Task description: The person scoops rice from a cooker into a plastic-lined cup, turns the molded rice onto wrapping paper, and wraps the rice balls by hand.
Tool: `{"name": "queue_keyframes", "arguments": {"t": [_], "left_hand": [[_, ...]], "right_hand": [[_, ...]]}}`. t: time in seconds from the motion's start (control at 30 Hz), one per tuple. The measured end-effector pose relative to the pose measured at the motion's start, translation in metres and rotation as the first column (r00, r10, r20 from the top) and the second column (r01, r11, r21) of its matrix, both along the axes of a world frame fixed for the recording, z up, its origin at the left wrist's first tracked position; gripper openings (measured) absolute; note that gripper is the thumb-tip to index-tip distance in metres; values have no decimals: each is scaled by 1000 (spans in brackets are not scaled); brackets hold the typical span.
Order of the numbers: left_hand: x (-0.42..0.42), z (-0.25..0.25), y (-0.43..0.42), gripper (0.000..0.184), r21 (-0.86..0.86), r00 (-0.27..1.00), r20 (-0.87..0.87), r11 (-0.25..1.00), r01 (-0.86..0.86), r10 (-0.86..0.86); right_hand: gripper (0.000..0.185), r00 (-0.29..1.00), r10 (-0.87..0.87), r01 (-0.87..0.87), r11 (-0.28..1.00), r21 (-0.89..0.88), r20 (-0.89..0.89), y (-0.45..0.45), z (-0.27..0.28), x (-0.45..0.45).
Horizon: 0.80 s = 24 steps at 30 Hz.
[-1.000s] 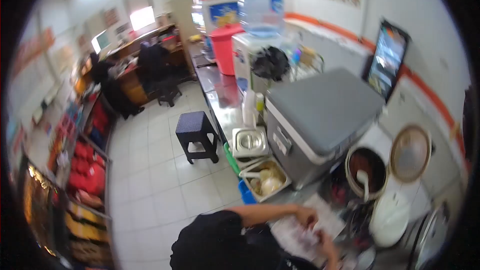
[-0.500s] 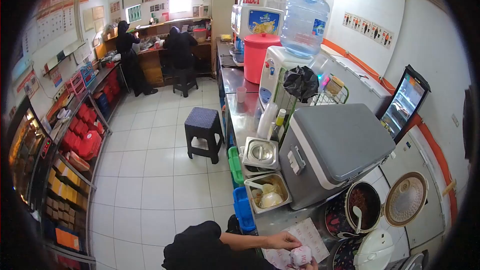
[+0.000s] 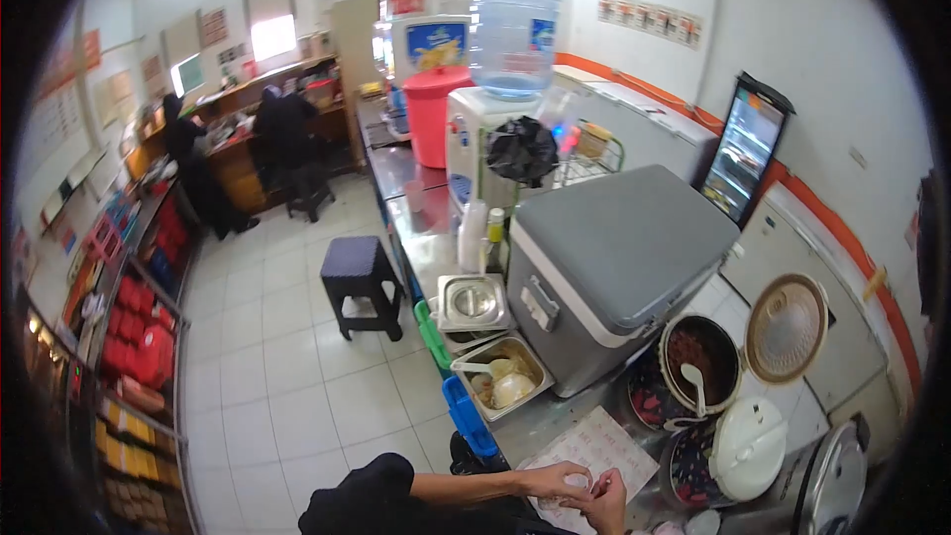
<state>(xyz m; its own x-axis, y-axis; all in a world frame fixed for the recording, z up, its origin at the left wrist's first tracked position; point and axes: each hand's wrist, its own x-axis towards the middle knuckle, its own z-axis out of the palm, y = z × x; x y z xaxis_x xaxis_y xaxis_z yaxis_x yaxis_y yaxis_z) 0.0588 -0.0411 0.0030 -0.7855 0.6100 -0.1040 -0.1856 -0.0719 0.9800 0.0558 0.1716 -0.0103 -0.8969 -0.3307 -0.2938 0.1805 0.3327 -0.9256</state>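
My left hand [image 3: 555, 481] reaches in from the left, its fingers curled and pinching at pale printed wrapping paper. Close against it, my right hand [image 3: 604, 507] has its fingertips pressed together on the same paper, a small pale bit showing between the hands. Under them lies a sheet of wrapping paper [image 3: 606, 441] with faint red print on the steel counter. Beyond it stands a steel pan [image 3: 540, 376] with pale food and a white-handled scoop. To the right are an open pot [image 3: 733, 376] of dark red food with a white ladle and a pot with a white lid [image 3: 750, 448].
A grey cooler box [image 3: 619, 248] stands on the counter behind the pans. Farther back are a water dispenser [image 3: 485, 124] and a red bucket [image 3: 436, 119]. A dark stool [image 3: 359, 272] is on the floor. Two people in black are at the far desk.
The white wrapped packet has left my right hand. Both hands have come together over the paper sheet. The view has turned slightly to the right.
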Motion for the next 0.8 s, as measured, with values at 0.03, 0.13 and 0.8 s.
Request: {"name": "queue_keyframes", "arguments": {"t": [0.03,0.13,0.8], "left_hand": [[5,9,0,38,-28,997,2,997,76,-76],[10,-4,5,34,1,897,-441,999,43,-39],[3,15,47,75,110,901,434,991,-73,18]], "right_hand": [[70,996,34,-27,996,80,-81,-5,10,1],[77,754,316,-50,902,429,-576,-9,40,0],[68,465,-846,885,453,109,-260,96,-44,12]]}}
